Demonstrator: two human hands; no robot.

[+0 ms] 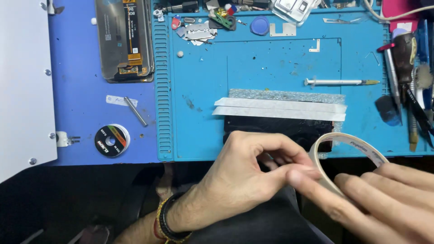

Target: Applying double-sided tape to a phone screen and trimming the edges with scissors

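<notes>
2 white strips (280, 109) cross the dark phone (289, 129) on the blue mat (199, 90). Left hand (246, 169) pinches the tape roll (346, 156); right hand (384, 199) grips it, fingers extended.

Matt paper tape roll (348, 156), glossy black glass panel (289, 129), matt blue rubbery mat (271, 68).

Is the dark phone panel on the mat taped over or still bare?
Partly taped. Two pale tape strips lie side by side across the top of the dark panel; its lower part shows bare black, ahead of the left hand.
</notes>
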